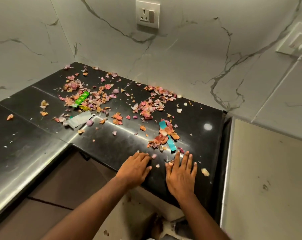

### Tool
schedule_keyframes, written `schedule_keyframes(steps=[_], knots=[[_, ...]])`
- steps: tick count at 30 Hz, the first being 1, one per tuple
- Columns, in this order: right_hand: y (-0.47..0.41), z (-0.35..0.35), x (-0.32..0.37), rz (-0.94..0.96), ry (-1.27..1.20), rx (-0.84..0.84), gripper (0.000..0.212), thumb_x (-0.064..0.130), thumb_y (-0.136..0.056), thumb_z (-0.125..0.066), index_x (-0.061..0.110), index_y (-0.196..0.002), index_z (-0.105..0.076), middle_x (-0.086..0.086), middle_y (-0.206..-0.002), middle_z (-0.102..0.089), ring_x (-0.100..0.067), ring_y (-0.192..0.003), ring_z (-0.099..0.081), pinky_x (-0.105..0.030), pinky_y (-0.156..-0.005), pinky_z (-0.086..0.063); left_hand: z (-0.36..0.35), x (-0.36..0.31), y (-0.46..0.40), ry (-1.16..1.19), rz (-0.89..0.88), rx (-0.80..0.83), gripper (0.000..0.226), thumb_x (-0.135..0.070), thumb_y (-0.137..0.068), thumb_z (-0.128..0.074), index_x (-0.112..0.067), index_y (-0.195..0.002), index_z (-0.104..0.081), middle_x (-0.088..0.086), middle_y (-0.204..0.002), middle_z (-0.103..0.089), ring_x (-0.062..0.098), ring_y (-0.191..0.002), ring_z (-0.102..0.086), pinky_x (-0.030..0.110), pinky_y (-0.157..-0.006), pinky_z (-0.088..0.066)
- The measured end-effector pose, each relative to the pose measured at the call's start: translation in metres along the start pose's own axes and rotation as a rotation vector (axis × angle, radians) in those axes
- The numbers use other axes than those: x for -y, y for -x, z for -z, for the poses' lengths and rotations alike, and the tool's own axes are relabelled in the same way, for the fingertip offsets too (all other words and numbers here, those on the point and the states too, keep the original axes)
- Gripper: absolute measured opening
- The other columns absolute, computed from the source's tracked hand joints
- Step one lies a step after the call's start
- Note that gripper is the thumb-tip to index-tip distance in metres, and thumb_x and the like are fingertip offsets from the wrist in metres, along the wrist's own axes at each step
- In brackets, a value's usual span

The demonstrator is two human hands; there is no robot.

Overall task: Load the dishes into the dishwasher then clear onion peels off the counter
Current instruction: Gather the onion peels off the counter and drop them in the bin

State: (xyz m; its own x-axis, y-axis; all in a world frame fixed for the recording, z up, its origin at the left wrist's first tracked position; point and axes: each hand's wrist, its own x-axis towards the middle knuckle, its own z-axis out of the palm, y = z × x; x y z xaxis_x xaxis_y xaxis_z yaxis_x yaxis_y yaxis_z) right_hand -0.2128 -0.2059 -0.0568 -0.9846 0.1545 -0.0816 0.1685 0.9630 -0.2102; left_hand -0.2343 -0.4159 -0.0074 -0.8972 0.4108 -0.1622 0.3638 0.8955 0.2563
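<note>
- Your left hand [136,168] lay palm-down at the lower centre of the frame, fingers loosely bent on the counter [34,149], holding nothing that showed.
- Your right hand [180,172] lay flat just right of it, fingers straight and spread, pointing toward the top of the frame; it also held nothing.
- The onion peels [101,97] were scattered over the black surface from upper left to centre right, all on the far side of both hands.
- Nearest clump [159,140]: just above your right fingertips, mixed with a teal strip [171,144]. The right hand was closer to it.
- The clump was a loose heap with no clear long axis; the strip ran roughly top-to-bottom, tilted slightly.
- A few single flakes [154,155] lay between the two hands.
- A green wrapper [81,98] and a clear packet [79,119] sat among the left-centre peels.
- Judgement: the peel-clearing step was barely begun; a raking pull toward the near edge looked due.
- No dishwasher or dishes were in view.
</note>
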Motion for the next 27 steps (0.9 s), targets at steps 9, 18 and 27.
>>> schedule_keyframes(steps=[9,18,27], knots=[[-0.052,0.019,0.028,0.077,-0.363,-0.049,0.074,0.069,-0.101,-0.031,0.021,-0.157,-0.037,-0.006,-0.164,-0.038,-0.025,-0.154,-0.028,-0.047,-0.128,-0.023,0.010,0.030,-0.067,0.129,0.097,-0.010,0.034,-0.055,-0.102,-0.044,-0.024,-0.107,-0.057,0.000,-0.102,-0.060,0.024,-0.093,-0.063,0.041,-0.080,-0.052],[-0.099,0.051,0.054,-0.205,-0.602,-0.114,0.048,0.032,-0.097,-0.070,0.028,-0.141,-0.055,0.000,-0.127,-0.069,-0.019,-0.116,-0.065,-0.038,-0.098,-0.054,0.031,0.051,-0.103,0.265,-0.047,0.171,0.037,-0.053,-0.101,-0.050,-0.022,-0.082,-0.056,0.004,-0.080,-0.070,0.023,-0.071,-0.068,0.039,-0.069,-0.056],[-0.116,0.050,0.109,-0.085,-0.528,-0.174,0.020,0.014,-0.092,-0.075,0.020,-0.110,-0.073,0.007,-0.102,-0.067,-0.016,-0.098,-0.063,-0.032,-0.085,-0.049,0.073,0.137,-0.107,0.478,-0.132,-0.168,0.013,-0.037,-0.099,-0.057,-0.030,-0.108,-0.063,-0.009,-0.097,-0.069,0.009,-0.081,-0.064,0.039,-0.076,-0.058]])
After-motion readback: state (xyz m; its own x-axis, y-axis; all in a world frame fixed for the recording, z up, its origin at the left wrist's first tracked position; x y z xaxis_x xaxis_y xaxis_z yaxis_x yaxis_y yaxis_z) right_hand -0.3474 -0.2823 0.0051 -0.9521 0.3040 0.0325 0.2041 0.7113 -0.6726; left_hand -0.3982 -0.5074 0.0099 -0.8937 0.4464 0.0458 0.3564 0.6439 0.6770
